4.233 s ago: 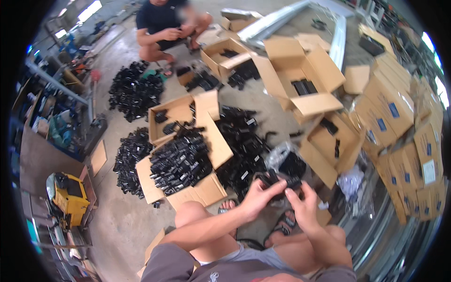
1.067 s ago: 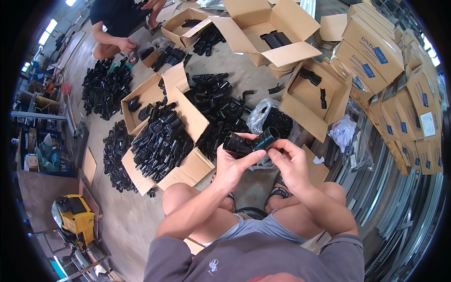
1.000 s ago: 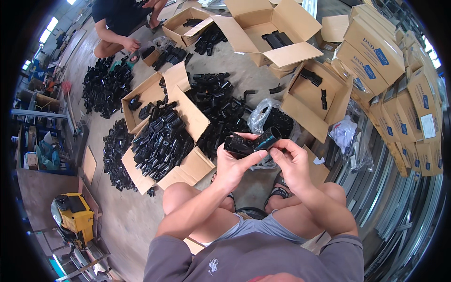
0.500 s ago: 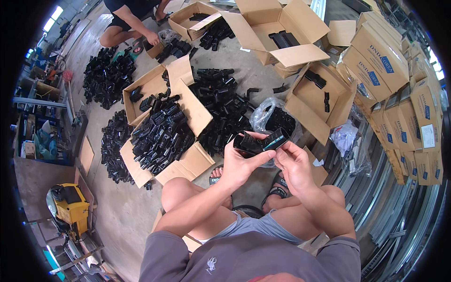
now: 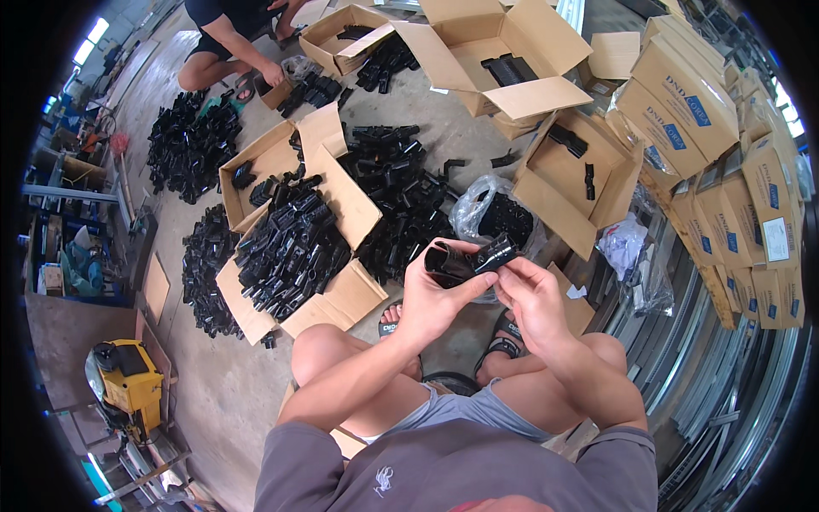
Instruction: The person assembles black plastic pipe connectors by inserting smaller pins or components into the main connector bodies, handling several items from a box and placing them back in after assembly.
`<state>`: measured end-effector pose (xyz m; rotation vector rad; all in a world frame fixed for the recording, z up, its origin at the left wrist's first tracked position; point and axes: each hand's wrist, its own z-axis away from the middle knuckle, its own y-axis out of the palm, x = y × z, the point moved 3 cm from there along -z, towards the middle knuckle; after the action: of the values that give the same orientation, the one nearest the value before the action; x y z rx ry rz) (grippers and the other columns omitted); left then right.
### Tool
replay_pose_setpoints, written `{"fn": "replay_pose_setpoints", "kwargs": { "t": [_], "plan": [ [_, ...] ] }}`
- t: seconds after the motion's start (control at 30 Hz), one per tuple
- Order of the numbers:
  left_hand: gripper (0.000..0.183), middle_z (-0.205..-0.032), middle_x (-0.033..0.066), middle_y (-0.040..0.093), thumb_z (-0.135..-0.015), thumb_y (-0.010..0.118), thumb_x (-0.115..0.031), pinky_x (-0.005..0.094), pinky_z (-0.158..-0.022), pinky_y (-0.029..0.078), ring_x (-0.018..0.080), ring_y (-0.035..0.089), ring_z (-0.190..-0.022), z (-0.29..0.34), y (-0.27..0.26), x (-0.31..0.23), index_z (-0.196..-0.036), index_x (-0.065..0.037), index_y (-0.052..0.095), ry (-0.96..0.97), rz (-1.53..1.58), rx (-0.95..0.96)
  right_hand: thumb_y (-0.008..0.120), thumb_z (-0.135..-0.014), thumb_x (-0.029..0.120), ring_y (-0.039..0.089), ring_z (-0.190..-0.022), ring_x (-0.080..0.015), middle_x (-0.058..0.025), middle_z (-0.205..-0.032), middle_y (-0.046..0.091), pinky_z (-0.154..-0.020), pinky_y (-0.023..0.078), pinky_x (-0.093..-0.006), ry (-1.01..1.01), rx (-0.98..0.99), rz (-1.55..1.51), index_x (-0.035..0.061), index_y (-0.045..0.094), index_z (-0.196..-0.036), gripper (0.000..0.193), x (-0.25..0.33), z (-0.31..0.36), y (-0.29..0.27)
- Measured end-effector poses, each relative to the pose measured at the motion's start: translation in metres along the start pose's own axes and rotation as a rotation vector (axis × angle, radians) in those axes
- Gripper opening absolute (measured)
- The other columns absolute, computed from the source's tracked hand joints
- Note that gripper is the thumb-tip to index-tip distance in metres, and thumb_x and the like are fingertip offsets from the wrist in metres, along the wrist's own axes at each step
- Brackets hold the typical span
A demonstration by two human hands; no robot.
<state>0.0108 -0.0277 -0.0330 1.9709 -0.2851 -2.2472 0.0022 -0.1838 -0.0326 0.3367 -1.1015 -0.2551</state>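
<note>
Head view shows me, from far away, two bare hands working close together in front of the knees. I take the held black part as the clock's centre. Left hand grasps it from 8 o'clock, with the thumb along the lower side, and a wider, curved black portion sits inside this palm. Whether this is a second piece, or the same one, I cannot tell. Right hand pinches the tubular end from 4 o'clock, between thumb and fingers.

I judge that the step in hand is fine two-handed handling of this part; its exact purpose I cannot read. For the next move, I think it calls for a steady left grasp and a small, careful adjustment by the right fingertips.

At 9 o'clock lies an open carton heaped with similar black parts; at 10 o'clock, a loose pile on the floor. A clear bag holding black pieces is just beyond, toward 12, and a carton with few pieces stands between 1 and 2.
</note>
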Motion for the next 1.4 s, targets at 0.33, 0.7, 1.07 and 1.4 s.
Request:
{"fn": "replay_pose_setpoints", "kwargs": {
  "t": [0.33, 0.7, 1.07, 1.4],
  "plan": [
    [0.058, -0.109, 0.0084, 0.066, -0.072, 0.087, -0.009, 0.0268, -0.084, 0.051, 0.0138, 0.063, -0.096, 0.005, 0.009, -0.012, -0.123, -0.006, 0.058, 0.038, -0.454, 0.166, 0.063, -0.098, 0.029, 0.039, -0.060, -0.0022, 0.0077, -0.069, 0.049, -0.054, 0.028, -0.0216, 0.051, -0.119, 0.081, 0.0072, 0.064, -0.086, 0.025, -0.009, -0.011, -0.015],
    [0.060, -0.128, 0.0071, 0.060, -0.097, 0.062, -0.037, 0.0315, -0.100, 0.043, 0.0151, 0.056, -0.118, -0.001, -0.004, 0.013, -0.144, -0.004, 0.044, -0.554, 0.522, 0.372, 0.058, -0.102, 0.029, 0.046, -0.073, -0.0020, 0.0037, -0.079, 0.058, -0.063, 0.038, -0.0211, -0.115, -0.082, 0.261, 0.0006, 0.066, -0.100, 0.030, 0.001, -0.007, -0.012],
    [0.024, -0.098, -0.0023, 0.067, -0.099, 0.062, -0.022, 0.0227, -0.081, 0.043, 0.0049, 0.057, -0.089, 0.007, 0.003, 0.035, -0.114, -0.005, 0.068, -0.469, 0.319, 0.147, 0.062, -0.099, 0.019, 0.048, -0.075, -0.0039, 0.0036, -0.082, 0.058, -0.067, 0.041, -0.0223, -0.140, -0.014, 0.486, -0.0028, 0.065, -0.103, 0.023, 0.007, -0.004, -0.009],
    [0.017, -0.089, -0.0007, 0.062, -0.101, 0.056, -0.025, 0.0236, -0.075, 0.046, 0.0073, 0.057, -0.081, 0.002, 0.003, 0.036, -0.100, -0.009, 0.061, -0.444, 0.306, 0.073, 0.054, -0.100, 0.011, 0.064, -0.088, -0.0138, -0.0083, -0.106, 0.063, -0.078, 0.052, -0.0262, -0.064, -0.081, 0.006, -0.0032, 0.057, -0.126, 0.030, -0.002, -0.013, -0.022]
  ]
}}
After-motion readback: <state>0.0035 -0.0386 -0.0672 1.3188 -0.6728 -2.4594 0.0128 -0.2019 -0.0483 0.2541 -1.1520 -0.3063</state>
